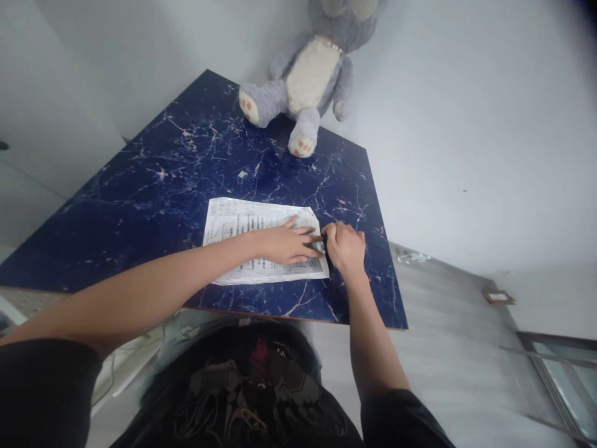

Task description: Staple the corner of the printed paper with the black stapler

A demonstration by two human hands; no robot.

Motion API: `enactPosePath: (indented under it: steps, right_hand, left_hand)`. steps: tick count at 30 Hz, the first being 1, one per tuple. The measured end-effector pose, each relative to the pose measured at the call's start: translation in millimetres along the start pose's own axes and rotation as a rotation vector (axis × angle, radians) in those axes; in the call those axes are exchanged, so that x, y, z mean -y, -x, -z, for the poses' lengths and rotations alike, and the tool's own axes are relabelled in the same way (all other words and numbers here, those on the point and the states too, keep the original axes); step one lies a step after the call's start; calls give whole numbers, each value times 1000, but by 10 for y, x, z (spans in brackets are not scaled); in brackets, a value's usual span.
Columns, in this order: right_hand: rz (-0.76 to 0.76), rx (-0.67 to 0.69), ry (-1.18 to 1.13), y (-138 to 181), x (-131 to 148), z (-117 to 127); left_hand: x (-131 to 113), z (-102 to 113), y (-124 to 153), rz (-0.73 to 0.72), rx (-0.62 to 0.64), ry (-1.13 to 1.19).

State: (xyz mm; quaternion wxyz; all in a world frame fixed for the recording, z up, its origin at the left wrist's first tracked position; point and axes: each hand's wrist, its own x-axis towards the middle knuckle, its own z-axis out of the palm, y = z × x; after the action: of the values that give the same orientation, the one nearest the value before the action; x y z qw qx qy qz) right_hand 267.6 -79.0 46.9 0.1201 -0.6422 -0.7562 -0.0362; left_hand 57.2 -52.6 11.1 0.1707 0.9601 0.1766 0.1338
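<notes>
A white sheet of printed paper [228, 218], creased and covered with rows of small text, lies on the dark blue marbled table [153, 199]. My left hand [284, 244] rests flat on the right half of this sheet, its fingers spread toward the right edge. Just beyond that edge, my right hand [345, 247] is closed, with fingers curled down close to the table. A small dark patch shows between its thumb side and the paper; what the fingers hold, if anything, is hidden.
At the back of the table sits a large grey plush bear [310, 78] against the wall. A small pale scrap [242, 175] lies mid-table. On the floor to the right are a clear plastic piece [413, 257] and a small brown box [499, 297].
</notes>
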Motion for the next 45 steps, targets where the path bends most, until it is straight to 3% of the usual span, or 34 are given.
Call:
enactPosePath:
  steps: [5,15,27,37,45]
  right_hand:
    - [-15,-22,72,26,79,-18]
    - [159,17,135,89,166,-58]
    - [151,76,302,85,203,-117]
    - [164,114,348,83,257,-86]
    - [142,38,254,65,236,-123]
  left_hand:
    - [-10,-7,-9,-7,-1,-15]
    - [-12,-44,6,13,-9,29]
    - [8,-38,25,46,-40,207]
    - [47,-52,4,76,-163,546]
    - [68,-71,23,56,-178,546]
